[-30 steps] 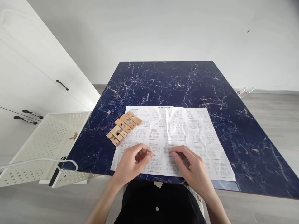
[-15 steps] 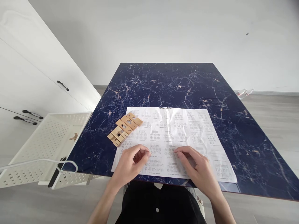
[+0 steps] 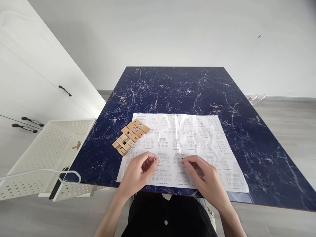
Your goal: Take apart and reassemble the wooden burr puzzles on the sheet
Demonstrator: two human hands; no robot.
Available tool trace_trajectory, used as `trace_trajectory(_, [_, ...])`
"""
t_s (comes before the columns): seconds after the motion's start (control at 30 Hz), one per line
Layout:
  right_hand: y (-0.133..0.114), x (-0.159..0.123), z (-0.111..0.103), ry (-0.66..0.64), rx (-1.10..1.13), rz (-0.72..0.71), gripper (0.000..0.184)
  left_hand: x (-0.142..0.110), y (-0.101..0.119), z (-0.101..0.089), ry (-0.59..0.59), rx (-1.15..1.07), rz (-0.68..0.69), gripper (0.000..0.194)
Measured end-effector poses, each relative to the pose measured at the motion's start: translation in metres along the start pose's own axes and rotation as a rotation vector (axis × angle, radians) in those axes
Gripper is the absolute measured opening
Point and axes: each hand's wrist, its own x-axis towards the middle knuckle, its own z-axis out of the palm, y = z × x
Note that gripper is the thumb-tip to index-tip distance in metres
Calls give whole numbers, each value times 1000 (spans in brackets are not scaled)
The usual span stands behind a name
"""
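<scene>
My left hand point(image 3: 139, 169) rests over the lower left of a creased printed sheet point(image 3: 172, 135), its fingers curled in and the thumb close to the index finger. I see nothing held in it. Over the lower middle of the sheet is my right hand point(image 3: 206, 174), also closed, thumb against the index finger. A tiny dark speck shows at its fingertips; whether it is held or printed I cannot tell. Beyond my left hand, a slanted row of several slotted wooden puzzle pieces point(image 3: 132, 132) with numbers on them overlaps the sheet's left edge. Neither hand touches them.
The sheet lies on a dark blue marbled table point(image 3: 172, 89). To the left stands a white perforated basket point(image 3: 53, 144) with a small wooden piece point(image 3: 77, 145) in it. White cabinets point(image 3: 46, 75) line the left side. Clear bottles point(image 3: 257, 98) are on the floor at right.
The whole view has shifted slightly to the left. Both hands keep nearly the same pose and place over the sheet, and the wooden pieces stay where they were.
</scene>
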Motion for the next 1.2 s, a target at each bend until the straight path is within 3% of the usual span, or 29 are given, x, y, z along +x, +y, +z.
trace_trajectory(1.2, [-5,0,2,14,22,2,32,0,-1,1,-2,14,-11,29])
